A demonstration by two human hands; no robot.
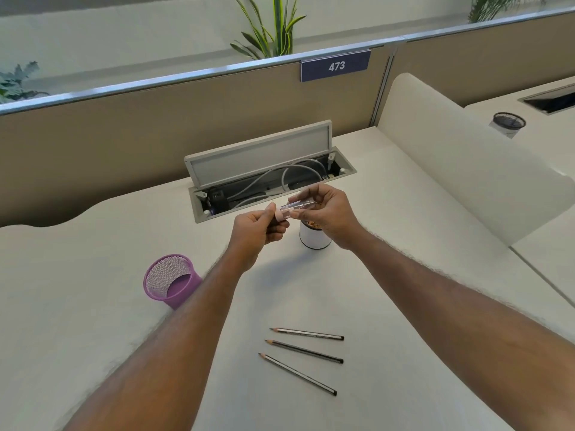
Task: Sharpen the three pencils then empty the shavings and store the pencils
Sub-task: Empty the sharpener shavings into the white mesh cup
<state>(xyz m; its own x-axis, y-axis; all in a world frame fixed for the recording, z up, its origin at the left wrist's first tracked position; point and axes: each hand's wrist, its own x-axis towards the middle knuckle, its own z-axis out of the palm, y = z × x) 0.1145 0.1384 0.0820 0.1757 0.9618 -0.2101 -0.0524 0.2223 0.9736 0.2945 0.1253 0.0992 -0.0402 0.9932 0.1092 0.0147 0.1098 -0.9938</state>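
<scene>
Three sharpened pencils (306,333), (304,351), (297,373) lie side by side on the white desk, tips pointing left, near me. Above a small white bin (312,237) holding shavings, my left hand (256,231) pinches the pale pink sharpener body (279,215). My right hand (326,213) grips the sharpener's clear shavings container (298,206). The two parts meet between my hands, just over the bin's left rim. A purple mesh pencil cup (169,279) stands tilted at the left, partly behind my left forearm.
An open cable tray (267,178) with grey cables sits in the desk behind my hands. A beige partition with a "473" sign (336,66) runs along the back. A white curved divider (466,157) stands at the right, with a black mesh cup (508,123) beyond.
</scene>
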